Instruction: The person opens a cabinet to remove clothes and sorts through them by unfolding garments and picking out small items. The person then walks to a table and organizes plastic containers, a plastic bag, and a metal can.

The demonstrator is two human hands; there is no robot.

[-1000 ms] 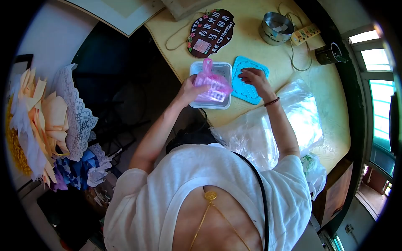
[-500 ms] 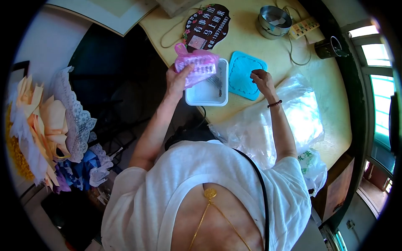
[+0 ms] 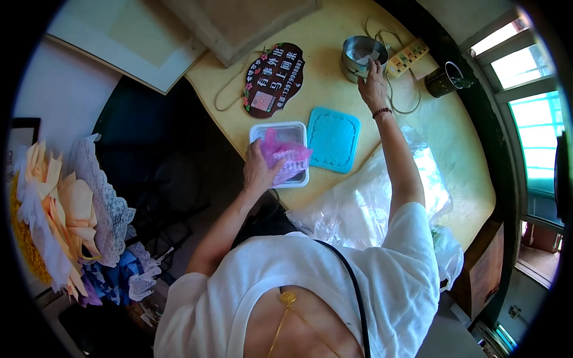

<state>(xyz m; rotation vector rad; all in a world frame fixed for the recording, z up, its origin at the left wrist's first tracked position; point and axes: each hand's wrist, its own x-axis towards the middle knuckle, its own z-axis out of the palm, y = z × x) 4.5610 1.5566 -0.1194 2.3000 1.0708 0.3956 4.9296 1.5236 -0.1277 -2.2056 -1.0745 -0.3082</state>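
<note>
My left hand (image 3: 261, 170) is closed around a thin pink plastic bag (image 3: 286, 156), with pale ridged packs showing through it. This bag is over the white plastic tray (image 3: 292, 184) and hides most of its inside. To the tray's right lies a flat blue lid (image 3: 334, 140). Farther back, my right hand (image 3: 373, 89) reaches to the front right rim of a round metal tin (image 3: 352, 67), fingers stretched out and apart. Whether the fingertips touch the rim I cannot tell. Something pale, like a paper scrap, shows inside the tin.
A dark sign with white characters (image 3: 273, 80) lies behind the tray. Right of the tin are a power strip (image 3: 408, 58) with its cord and a dark cup (image 3: 443, 81). Clear plastic bags (image 3: 352, 206) cover the near table edge. Framed boards (image 3: 239, 27) stand back left.
My right hand has moved from above the blue lid up to the metal tin, its fingers spreading. My left hand has lowered the pink bag over the white tray. The view has shifted.
</note>
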